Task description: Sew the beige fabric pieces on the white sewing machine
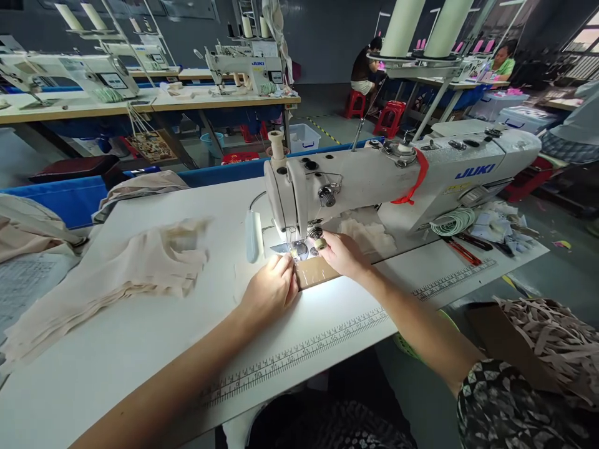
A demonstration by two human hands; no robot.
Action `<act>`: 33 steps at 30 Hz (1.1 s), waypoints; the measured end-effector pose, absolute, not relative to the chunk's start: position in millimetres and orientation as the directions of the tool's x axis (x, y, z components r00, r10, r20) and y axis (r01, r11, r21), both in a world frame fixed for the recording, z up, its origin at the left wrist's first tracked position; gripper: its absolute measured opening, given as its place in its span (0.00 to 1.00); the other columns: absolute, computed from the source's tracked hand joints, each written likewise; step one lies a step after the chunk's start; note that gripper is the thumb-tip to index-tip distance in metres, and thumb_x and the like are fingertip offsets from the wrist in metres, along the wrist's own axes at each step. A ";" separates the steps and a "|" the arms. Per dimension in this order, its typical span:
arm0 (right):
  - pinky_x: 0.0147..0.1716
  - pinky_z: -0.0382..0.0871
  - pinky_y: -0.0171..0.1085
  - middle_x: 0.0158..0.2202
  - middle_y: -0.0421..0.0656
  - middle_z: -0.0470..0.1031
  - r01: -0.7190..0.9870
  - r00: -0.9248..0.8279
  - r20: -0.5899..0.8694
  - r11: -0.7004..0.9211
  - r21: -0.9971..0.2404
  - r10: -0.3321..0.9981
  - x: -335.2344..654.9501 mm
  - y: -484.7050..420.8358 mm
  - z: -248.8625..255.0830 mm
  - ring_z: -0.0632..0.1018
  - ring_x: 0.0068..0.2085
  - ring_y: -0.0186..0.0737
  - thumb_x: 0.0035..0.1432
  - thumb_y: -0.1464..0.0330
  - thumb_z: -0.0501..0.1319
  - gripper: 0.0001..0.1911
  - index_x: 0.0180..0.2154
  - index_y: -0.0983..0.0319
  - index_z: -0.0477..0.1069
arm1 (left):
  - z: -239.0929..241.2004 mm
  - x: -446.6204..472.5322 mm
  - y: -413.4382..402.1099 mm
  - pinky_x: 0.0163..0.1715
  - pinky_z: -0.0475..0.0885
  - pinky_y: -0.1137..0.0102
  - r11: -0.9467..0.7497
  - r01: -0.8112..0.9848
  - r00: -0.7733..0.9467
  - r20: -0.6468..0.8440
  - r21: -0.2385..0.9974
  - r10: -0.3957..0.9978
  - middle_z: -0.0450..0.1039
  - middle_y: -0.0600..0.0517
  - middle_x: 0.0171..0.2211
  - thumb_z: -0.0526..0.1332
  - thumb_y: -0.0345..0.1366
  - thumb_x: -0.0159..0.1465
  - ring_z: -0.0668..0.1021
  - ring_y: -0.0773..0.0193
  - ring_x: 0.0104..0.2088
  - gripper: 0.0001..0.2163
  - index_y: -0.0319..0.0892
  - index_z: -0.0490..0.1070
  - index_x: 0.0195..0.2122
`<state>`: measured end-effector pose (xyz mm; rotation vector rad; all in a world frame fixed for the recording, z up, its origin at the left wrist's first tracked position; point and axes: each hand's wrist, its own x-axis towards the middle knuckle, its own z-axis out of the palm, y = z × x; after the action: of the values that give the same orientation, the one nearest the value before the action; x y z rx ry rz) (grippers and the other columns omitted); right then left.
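White table (93, 355): past its ruler-marked edge, my left hand (269, 287) curls at the Juki sewing machine's (350, 178) head, right hand (345, 254) at a knob (320, 242); I can't tell if either pinches. Left, tabletop opens toward beige fabric (140, 262).

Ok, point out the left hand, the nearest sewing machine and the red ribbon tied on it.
Left hand (270, 284), head view: back of the hand.
Sewing machine (367, 178), head view: side of its long arm.
Red ribbon (423, 167), head view: its hanging strip.
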<state>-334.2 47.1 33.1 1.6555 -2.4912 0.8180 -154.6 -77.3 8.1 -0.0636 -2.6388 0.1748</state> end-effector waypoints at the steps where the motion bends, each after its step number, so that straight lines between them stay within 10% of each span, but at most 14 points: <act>1: 0.29 0.56 0.34 0.30 0.42 0.78 -0.867 -0.441 0.334 0.298 -0.400 -0.833 -333.8 48.8 32.2 0.75 0.31 0.38 0.72 0.66 0.55 0.11 0.36 0.59 0.73 | 7.4 -154.6 -77.7 0.43 0.79 0.59 0.991 0.016 -0.878 0.473 -0.132 0.077 0.76 0.37 0.46 0.46 0.31 0.72 0.76 0.49 0.43 0.16 0.34 0.73 0.48; 15: 0.28 0.52 0.35 0.26 0.40 0.75 -0.869 -0.447 0.385 0.289 -0.402 -0.808 -327.8 54.5 29.3 0.70 0.27 0.35 0.73 0.62 0.55 0.18 0.30 0.60 0.70 | 12.5 -158.5 -86.8 0.41 0.78 0.62 0.992 -0.001 -0.870 0.490 -0.127 0.062 0.76 0.39 0.46 0.49 0.30 0.72 0.75 0.51 0.44 0.14 0.32 0.71 0.50; 21: 0.28 0.53 0.36 0.23 0.38 0.70 -0.904 -0.347 0.424 0.178 -0.388 -0.837 -318.0 61.0 27.1 0.66 0.26 0.34 0.68 0.70 0.56 0.13 0.30 0.61 0.73 | 35.6 -151.1 -90.9 0.21 0.61 0.64 0.907 -0.409 -0.905 0.175 -0.100 -0.388 0.73 0.40 0.37 0.49 0.29 0.67 0.76 0.50 0.35 0.13 0.38 0.74 0.37; 26: 0.32 0.60 0.35 0.32 0.40 0.74 -0.870 -0.296 0.231 0.162 -0.466 -0.927 -288.6 58.5 37.3 0.71 0.31 0.34 0.65 0.68 0.63 0.06 0.33 0.61 0.74 | 56.5 -136.5 -104.4 0.24 0.57 0.67 0.788 -0.518 -0.837 -0.006 0.334 -0.547 0.66 0.52 0.22 0.53 0.38 0.65 0.66 0.62 0.20 0.11 0.42 0.72 0.29; 33: 0.34 0.65 0.39 0.38 0.44 0.73 -0.790 -0.412 0.131 0.282 -0.544 -0.902 -254.3 35.1 37.6 0.73 0.35 0.41 0.57 0.60 0.71 0.14 0.36 0.60 0.70 | 76.1 -96.8 -96.3 0.30 0.66 0.70 0.418 -0.357 -0.878 -0.148 0.835 -0.454 0.68 0.54 0.23 0.61 0.54 0.58 0.70 0.63 0.27 0.18 0.42 0.75 0.28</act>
<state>-254.3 35.1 37.6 1.7906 -2.6708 0.9224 -96.8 -96.3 76.1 0.7347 -2.5594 -1.4684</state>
